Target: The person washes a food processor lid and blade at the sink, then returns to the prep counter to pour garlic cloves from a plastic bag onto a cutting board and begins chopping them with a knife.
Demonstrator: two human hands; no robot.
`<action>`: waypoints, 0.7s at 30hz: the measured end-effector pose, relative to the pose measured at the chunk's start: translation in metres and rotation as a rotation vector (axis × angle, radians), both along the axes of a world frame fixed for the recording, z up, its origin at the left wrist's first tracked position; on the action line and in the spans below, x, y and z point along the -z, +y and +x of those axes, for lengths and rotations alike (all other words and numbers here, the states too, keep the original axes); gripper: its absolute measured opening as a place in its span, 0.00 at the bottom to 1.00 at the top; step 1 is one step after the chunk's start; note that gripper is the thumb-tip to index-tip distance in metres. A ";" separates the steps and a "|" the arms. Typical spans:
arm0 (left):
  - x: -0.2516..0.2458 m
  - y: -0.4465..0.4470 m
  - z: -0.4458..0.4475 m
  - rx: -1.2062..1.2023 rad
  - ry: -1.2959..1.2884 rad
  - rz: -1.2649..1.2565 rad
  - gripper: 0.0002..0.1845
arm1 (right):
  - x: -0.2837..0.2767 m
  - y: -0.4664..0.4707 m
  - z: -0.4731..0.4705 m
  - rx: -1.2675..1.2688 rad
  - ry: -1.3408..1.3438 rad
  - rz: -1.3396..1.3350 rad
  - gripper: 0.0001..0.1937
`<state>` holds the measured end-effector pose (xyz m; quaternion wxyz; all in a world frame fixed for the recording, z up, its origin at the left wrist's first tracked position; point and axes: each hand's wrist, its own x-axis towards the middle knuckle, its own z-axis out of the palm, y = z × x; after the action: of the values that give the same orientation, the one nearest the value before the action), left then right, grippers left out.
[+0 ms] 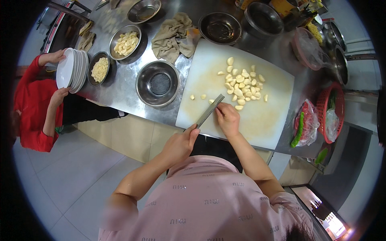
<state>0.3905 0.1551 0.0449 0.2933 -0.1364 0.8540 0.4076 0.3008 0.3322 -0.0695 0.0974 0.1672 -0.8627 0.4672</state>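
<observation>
My left hand [181, 143] grips the handle of a cleaver [209, 111], its blade edge-down over the white cutting board [262, 126]. Close to the blade's right side, the fingers of my right hand [229, 119] are curled low over the board; whatever lies under them is hidden. A peeled garlic clove [211, 101] shows just left of the blade. Beyond my right hand is a loose pile of peeled garlic cloves [242, 82]. Two small garlic pieces [197, 96] lie apart on the left. A steel bowl [158, 83] with nothing in it stands left of the board.
On the left, a person in red [39, 102] holds stacked white plates [72, 70]. Bowls of sliced garlic [126, 43] and minced garlic [99, 70] stand nearby. A cloth [170, 37] and dark steel bowl [220, 28] lie behind. At right are a green chili [298, 129] and red basket [339, 105].
</observation>
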 end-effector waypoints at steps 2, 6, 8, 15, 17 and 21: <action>0.007 0.000 -0.004 -0.012 0.021 0.014 0.29 | 0.001 -0.001 0.000 -0.007 0.001 0.003 0.05; 0.009 -0.001 -0.007 -0.170 -0.009 0.098 0.29 | -0.004 -0.008 0.003 -0.034 -0.026 -0.011 0.06; 0.003 -0.002 -0.006 -0.199 -0.033 0.099 0.29 | -0.009 -0.004 0.003 -0.055 -0.083 0.023 0.08; -0.014 -0.002 0.001 -0.068 -0.091 0.076 0.29 | -0.021 0.065 -0.005 0.119 -0.062 0.158 0.08; -0.012 0.002 0.000 -0.065 -0.073 0.087 0.29 | -0.015 0.066 -0.003 0.034 -0.073 0.117 0.06; -0.014 0.009 0.004 -0.047 -0.042 0.064 0.29 | -0.003 0.038 0.005 -0.011 -0.148 0.029 0.05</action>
<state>0.3940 0.1641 0.0590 0.3059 -0.1556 0.8306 0.4386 0.3056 0.3707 -0.0664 0.0283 0.1381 -0.8734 0.4662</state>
